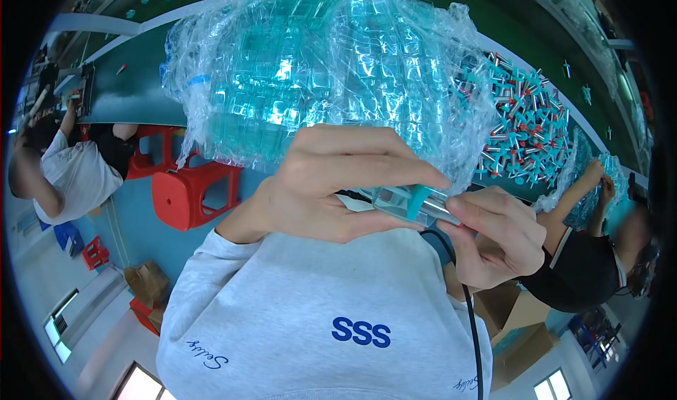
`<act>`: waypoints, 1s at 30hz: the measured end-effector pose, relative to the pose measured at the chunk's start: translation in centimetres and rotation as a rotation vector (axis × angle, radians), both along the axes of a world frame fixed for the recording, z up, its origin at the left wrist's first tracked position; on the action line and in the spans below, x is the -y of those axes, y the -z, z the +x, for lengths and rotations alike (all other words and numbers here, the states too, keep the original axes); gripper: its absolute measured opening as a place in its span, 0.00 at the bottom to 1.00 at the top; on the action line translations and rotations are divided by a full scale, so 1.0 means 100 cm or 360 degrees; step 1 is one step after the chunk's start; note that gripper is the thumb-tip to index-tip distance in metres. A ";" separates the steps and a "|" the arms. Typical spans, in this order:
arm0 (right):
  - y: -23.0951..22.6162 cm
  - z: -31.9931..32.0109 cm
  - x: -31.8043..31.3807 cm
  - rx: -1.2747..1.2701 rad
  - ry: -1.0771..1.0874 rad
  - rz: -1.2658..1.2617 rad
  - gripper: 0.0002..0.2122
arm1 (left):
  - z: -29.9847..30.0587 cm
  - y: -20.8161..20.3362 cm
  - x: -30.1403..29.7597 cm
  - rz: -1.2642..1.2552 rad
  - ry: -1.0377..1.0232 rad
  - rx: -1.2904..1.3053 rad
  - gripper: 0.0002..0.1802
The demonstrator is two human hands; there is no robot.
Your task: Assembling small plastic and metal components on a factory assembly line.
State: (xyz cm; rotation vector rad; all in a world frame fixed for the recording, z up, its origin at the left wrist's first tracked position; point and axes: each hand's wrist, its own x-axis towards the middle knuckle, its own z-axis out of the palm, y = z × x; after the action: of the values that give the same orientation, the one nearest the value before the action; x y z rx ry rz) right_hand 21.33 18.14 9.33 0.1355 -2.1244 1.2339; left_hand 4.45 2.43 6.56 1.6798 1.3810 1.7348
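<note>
Two hands of mine are in front of my chest, and both are closed on small parts. My left hand (338,178) grips a clear case (386,201), with the thumb below it and the fingers above. My right hand (501,238) pinches a silver tube (438,209) between the thumb and the fingertips. A teal collar (417,202) is on this tube, at the case; how deep the tube goes inside, I cannot tell. Beyond my hands lies a big bundle of teal-tinted clear pieces (282,82), wrapped in crinkled film. To the right of it, on the green table (127,86), there is a pile of similar tubes (525,121) with teal and red parts. A red stool (176,199) stands at left, and at right sits a person in black (575,269).
</note>
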 end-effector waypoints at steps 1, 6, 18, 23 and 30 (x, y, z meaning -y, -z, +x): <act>0.000 0.000 0.000 0.0007 0.0000 0.0020 0.14 | 0.000 0.001 0.000 -0.0003 -0.0001 0.0002 0.24; 0.003 -0.002 0.000 0.0002 -0.0006 -0.0016 0.14 | -0.001 0.001 0.000 0.0000 -0.0006 -0.0008 0.24; 0.008 -0.002 0.002 0.0024 -0.0001 -0.0136 0.15 | 0.004 -0.005 0.001 -0.0134 -0.0010 0.0095 0.25; 0.007 0.000 -0.002 0.0058 0.0055 -0.0011 0.17 | 0.011 -0.004 0.004 -0.0371 0.0012 0.0530 0.21; 0.013 -0.008 0.009 -0.0038 -0.0009 -0.0161 0.18 | 0.011 0.012 0.003 -0.0332 0.0010 0.0620 0.16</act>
State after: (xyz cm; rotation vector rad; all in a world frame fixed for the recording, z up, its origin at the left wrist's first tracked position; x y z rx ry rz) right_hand 20.57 17.29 8.05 0.1114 -2.0379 1.3342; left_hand 5.57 2.13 5.39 1.1605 1.3157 1.7303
